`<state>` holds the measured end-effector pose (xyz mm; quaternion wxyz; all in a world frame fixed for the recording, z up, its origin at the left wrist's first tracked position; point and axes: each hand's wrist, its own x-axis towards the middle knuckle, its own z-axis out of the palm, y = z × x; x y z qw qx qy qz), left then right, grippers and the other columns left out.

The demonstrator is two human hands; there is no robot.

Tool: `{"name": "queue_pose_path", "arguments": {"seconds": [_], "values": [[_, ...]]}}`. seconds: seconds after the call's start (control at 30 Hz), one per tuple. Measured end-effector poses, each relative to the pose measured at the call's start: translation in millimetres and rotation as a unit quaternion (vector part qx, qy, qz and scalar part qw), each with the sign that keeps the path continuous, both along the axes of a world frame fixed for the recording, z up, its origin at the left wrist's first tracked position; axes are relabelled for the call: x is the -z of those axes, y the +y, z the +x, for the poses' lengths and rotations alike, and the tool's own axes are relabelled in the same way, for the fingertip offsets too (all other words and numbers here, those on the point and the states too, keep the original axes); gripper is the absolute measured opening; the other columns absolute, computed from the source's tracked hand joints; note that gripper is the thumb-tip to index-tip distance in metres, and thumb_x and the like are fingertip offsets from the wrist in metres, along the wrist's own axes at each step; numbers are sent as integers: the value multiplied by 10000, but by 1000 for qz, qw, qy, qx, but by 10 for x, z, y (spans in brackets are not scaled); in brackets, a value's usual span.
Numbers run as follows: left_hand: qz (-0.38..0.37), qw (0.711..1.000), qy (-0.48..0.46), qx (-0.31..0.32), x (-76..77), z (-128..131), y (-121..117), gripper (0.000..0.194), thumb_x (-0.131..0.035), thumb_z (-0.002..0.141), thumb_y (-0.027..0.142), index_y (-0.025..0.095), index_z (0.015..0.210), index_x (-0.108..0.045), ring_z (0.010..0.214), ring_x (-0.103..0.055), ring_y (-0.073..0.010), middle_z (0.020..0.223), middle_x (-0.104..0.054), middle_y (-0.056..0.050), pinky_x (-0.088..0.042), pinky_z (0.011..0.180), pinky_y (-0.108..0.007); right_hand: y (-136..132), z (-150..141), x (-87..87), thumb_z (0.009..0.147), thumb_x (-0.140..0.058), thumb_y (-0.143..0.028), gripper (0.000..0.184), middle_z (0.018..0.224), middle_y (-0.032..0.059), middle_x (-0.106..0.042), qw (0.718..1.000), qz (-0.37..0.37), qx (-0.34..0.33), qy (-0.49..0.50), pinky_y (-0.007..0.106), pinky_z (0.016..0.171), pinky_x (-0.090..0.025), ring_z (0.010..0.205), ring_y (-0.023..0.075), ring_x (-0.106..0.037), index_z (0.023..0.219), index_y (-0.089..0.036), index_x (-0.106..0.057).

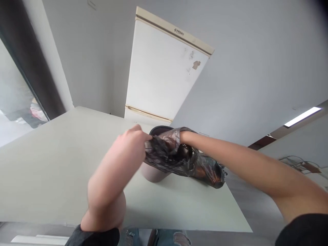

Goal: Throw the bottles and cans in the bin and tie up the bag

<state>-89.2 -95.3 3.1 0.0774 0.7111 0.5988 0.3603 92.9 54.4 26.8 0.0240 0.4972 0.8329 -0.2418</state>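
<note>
A thin black plastic bag (176, 160) lies bunched across the mouth of a pinkish-grey bin (155, 173), whose dark rim shows behind it. My left hand (134, 138) is closed on the bag's edge at the left side of the bin. Reaching in from the right, my right hand (171, 138) is inside the bag; its skin shows through the film, but the fingers cannot be made out. The bag's crumpled end hangs to the right, with an orange-brown patch (214, 174) showing in it; I cannot tell what that is.
The bin stands on a pale table (64, 164) whose right corner ends close by. Behind the table is a white fridge (164, 71) against a grey wall. Cables (302, 164) lie at the far right. My legs in ripped jeans (164, 237) are below the front edge.
</note>
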Motion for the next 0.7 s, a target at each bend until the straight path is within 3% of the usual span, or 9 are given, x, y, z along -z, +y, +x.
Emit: {"name": "queue_pose_path", "arguments": {"seconds": [0.07, 0.13, 0.23, 0.33, 0.4, 0.47, 0.53, 0.63, 0.7], "values": [[-34, 999, 18, -17, 23, -223, 88, 254, -540, 836, 125, 242, 868, -763, 707, -618, -231, 785, -632, -88, -481, 656, -334, -141, 101, -105, 798, -824, -229, 65, 967, -11, -828, 998, 0, -57, -22, 311, 929, -610, 946, 247, -766, 850, -265, -835], [-75, 997, 15, -20, 27, -374, 196, 208, -570, 824, 155, 246, 879, -748, 754, -625, -250, 749, -637, -80, -480, 689, -338, -328, 288, -171, 830, -747, -211, 183, 1041, -32, -832, 996, 18, -91, 6, 310, 933, -617, 970, 236, -781, 916, -332, -855], [-124, 992, 9, -20, 17, -465, 383, 173, -605, 806, 189, 242, 896, -741, 771, -619, -253, 730, -650, -76, -473, 702, -341, -507, 519, -178, 913, -648, -241, 235, 1037, 10, -832, 991, 55, -50, 110, 347, 913, -641, 933, 229, -793, 1021, -285, -852], [-175, 984, 35, -11, 5, -439, 571, 149, -616, 783, 186, 220, 876, -728, 741, -618, -240, 751, -670, -87, -455, 677, -336, -368, 530, -128, 971, -597, -242, 330, 1288, 53, -779, 965, 173, 9, 196, 378, 1082, -584, 1151, 234, -755, 1234, -239, -796], [-218, 973, 68, 5, 4, -393, 680, 115, -615, 771, 174, 201, 836, -706, 711, -618, -232, 768, -683, -100, -439, 646, -329, -127, 489, -75, 996, -606, -259, 370, 1447, 81, -700, 960, 201, 29, 195, 405, 1205, -489, 1313, 258, -680, 1334, -207, -748], [-263, 959, 106, 22, 15, -358, 764, 89, -606, 754, 156, 186, 793, -680, 684, -624, -230, 773, -692, -113, -426, 614, -324, 118, 515, 9, 1042, -593, -366, 362, 1416, 129, -714, 974, 127, 79, 171, 440, 1213, -474, 1319, 301, -673, 1279, -152, -762], [-305, 943, 126, 38, 35, -349, 820, 115, -595, 735, 142, 178, 794, -687, 665, -645, -231, 793, -712, -121, -438, 600, -323, 255, 651, 135, 1066, -541, -551, 505, 1286, 168, -770, 974, -4, 148, 174, 456, 1136, -538, 1220, 333, -722, 1137, -121, -796], [-340, 931, 119, 53, 65, -363, 861, 235, -593, 719, 144, 179, 893, -747, 662, -693, -233, 900, -758, -128, -487, 607, -324, 163, 998, 384, 994, -510, -781, 699, 1157, 168, -805, 927, -153, 217, 266, 427, 986, -621, 1099, 334, -763, 1047, -148, -803], [-355, 926, 113, 63, 84, -354, 885, 300, -598, 700, 131, 180, 945, -764, 676, -717, -239, 952, -775, -129, -508, 606, -319, -54, 1230, 567, 942, -542, -836, 713, 1145, 146, -808, 895, -172, 242, 334, 405, 921, -635, 1072, 320, -766, 1089, -187, -798]]}}
